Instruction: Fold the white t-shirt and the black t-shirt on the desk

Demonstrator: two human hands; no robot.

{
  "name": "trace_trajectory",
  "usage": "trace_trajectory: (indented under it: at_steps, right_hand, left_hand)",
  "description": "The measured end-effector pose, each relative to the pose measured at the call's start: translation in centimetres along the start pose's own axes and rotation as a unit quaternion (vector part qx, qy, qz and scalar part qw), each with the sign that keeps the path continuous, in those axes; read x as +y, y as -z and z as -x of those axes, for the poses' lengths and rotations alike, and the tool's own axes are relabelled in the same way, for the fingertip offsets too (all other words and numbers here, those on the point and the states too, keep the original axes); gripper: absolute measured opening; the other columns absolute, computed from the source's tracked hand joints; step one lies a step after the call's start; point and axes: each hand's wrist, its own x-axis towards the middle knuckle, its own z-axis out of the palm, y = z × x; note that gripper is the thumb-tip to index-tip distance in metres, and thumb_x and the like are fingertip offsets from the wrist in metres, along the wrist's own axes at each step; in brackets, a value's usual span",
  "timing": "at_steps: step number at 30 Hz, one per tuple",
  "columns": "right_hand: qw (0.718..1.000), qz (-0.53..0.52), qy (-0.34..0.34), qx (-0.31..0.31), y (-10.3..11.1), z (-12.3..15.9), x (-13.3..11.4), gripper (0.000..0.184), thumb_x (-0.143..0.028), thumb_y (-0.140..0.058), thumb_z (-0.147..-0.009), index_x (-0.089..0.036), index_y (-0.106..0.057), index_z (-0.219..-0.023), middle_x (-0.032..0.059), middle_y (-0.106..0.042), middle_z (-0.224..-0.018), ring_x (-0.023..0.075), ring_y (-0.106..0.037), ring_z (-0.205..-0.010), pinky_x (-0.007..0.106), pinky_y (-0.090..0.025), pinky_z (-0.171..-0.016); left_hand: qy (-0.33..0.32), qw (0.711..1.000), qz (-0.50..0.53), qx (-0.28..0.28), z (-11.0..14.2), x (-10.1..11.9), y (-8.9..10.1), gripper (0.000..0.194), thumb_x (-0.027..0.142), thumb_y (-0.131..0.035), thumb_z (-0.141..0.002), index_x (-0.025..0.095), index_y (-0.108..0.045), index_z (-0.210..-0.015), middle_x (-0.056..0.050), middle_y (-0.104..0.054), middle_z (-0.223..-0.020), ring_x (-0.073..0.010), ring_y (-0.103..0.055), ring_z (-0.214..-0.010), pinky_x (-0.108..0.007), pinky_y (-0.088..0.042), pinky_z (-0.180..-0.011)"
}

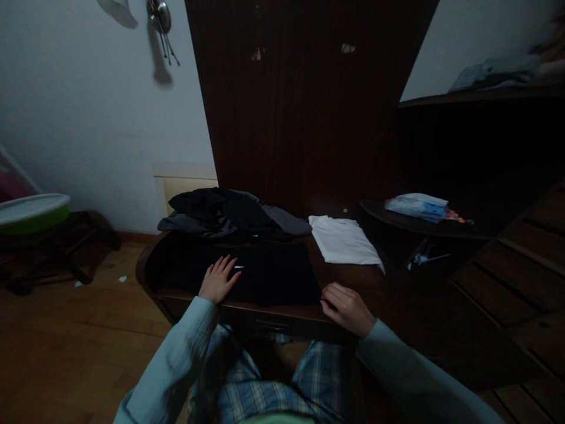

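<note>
A black garment (pixel 278 274) lies flat and folded on the dark wooden dresser top (pixel 322 271). My left hand (pixel 218 280) rests on its left part with the fingers stretched out, beside a small white mark. At the garment's near right corner, my right hand (pixel 346 307) has its fingers curled together on the black edge. Behind the garment lies a heap of black and grey clothes (pixel 229 212). A folded white garment (pixel 346 240) sits to the right, apart from both hands.
A corner shelf (pixel 424 227) at the right bears a blue and white plastic packet (pixel 417 206). A dark wooden panel (pixel 300 118) rises behind the dresser. On the left, a green basin (pixel 35 215) stands on a low dark stand (pixel 57 241).
</note>
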Motion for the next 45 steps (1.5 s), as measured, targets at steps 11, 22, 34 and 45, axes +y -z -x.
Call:
trace_trajectory:
  at_steps: [11,22,34,45]
  right_hand:
    - [0.998,-0.037,-0.024,-0.046,-1.4,-0.2,-0.5,0.016,-0.006,-0.042,-0.074,-0.019,-0.050,-0.071,0.0041,-0.053,-0.075,0.0150,-0.052,-0.071,0.025,-0.044,-0.063]
    - [0.921,-0.261,-0.134,-0.255,3.5,-3.7,1.5,0.017,-0.032,-0.058,-0.070,-0.019,-0.059,-0.082,-0.0002,-0.057,-0.070,0.0114,-0.054,-0.061,0.021,-0.043,-0.055]
    - [0.956,-0.125,-0.220,-0.146,-5.7,-10.5,9.9,0.018,-0.029,-0.060,-0.071,-0.016,-0.060,-0.083,0.0068,-0.061,-0.090,0.0188,-0.055,-0.089,0.032,-0.042,-0.079]
    - [0.955,-0.006,-0.236,-0.179,-5.0,-11.1,11.0,0.011,-0.023,-0.061,-0.070,-0.017,-0.056,-0.063,0.0064,-0.060,-0.081,0.0193,-0.054,-0.082,0.028,-0.040,-0.071]
  left_hand:
    - [-0.013,1.000,-0.001,0.019,0.1,-0.2,-0.2,0.050,0.048,-0.030,-0.084,0.025,-0.037,-0.128,-0.004,-0.035,-0.136,-0.0212,-0.028,-0.126,-0.040,-0.027,-0.099]
    - [-0.035,0.999,-0.003,0.006,0.9,-0.2,-0.2,0.050,0.047,-0.031,-0.084,0.024,-0.036,-0.128,-0.004,-0.035,-0.137,-0.0219,-0.027,-0.127,-0.041,-0.026,-0.101]
    - [-0.030,1.000,0.006,0.005,0.8,-0.3,-0.3,0.050,0.048,-0.032,-0.083,0.026,-0.036,-0.129,-0.004,-0.034,-0.137,-0.0214,-0.026,-0.127,-0.040,-0.025,-0.101]
    - [-0.028,1.000,0.009,0.005,0.9,0.0,-0.1,0.050,0.047,-0.033,-0.084,0.026,-0.036,-0.128,-0.004,-0.035,-0.137,-0.0217,-0.026,-0.127,-0.040,-0.026,-0.100]
